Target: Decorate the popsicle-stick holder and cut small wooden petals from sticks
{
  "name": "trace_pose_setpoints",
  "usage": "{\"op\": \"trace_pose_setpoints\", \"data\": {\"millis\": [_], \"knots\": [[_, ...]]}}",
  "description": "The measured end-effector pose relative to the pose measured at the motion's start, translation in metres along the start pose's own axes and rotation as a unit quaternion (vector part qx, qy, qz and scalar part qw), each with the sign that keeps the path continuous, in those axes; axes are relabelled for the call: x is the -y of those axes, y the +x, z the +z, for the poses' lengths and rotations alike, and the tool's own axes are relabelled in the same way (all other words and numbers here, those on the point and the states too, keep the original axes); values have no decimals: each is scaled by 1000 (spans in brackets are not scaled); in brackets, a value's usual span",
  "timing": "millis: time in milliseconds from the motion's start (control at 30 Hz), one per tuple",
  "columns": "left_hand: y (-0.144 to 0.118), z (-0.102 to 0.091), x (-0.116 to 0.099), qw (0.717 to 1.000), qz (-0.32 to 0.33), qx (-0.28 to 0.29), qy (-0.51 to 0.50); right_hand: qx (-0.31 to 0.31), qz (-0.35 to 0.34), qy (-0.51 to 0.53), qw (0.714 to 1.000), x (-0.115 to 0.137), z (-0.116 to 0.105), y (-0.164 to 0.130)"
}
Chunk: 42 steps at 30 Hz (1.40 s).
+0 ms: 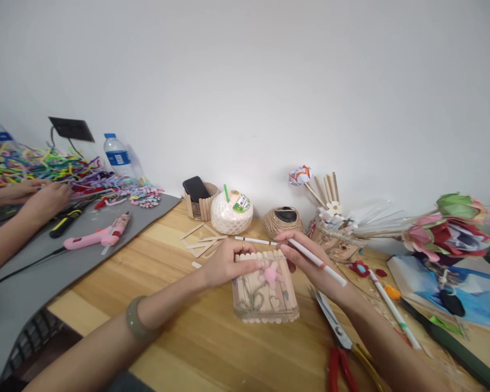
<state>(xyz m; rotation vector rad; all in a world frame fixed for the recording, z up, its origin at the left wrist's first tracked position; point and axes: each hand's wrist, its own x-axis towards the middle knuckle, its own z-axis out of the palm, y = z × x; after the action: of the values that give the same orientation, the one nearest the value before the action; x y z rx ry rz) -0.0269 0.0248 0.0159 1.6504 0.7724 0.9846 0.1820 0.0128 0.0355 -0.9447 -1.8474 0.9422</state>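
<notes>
My left hand (224,264) is closed on the left edge of a small craft-stick box (265,307), thumb over its top. The box is tilted, its face decorated with a pink flower-like piece, a twine bow and a small wooden heart. At its upper right corner is my right hand (312,261), closed with a white paper stick (316,260) with red bands lying across it. Some right fingers are hidden behind the box, so whether they also grip it I cannot tell. Scissors (337,326) with red and yellow handles lie beside my right forearm.
Behind stand a coconut (231,216), a twine ball (283,222) and a craft-stick holder with a phone (196,189). Paper flowers (447,234) and a banded stick (396,310) lie right. Left, a co-worker's hands (47,198) work near a pink glue gun (98,238) and pipe cleaners.
</notes>
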Motion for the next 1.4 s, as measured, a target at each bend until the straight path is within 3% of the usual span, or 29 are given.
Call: {"op": "trace_pose_setpoints", "data": {"millis": [100,200,267,633,833,1133,1400], "knots": [[0,3,-1,999,-28,12,-14,-94,-12,17,995,6,1,2],[1,6,2,998,-45,-17,-30,-202,-24,35,978,14,-2,2],[1,7,5,997,-52,-38,-38,-227,-25,44,973,18,-1,-3],[-4,16,6,994,-49,-82,-59,-144,30,100,984,20,39,-34],[-3,15,6,995,-39,-82,-33,-177,25,83,980,14,41,-35],[-5,16,6,993,-53,-102,5,-131,-28,104,986,5,42,-35],[-5,17,3,992,-54,-108,19,-134,-5,32,990,6,42,-36]]}}
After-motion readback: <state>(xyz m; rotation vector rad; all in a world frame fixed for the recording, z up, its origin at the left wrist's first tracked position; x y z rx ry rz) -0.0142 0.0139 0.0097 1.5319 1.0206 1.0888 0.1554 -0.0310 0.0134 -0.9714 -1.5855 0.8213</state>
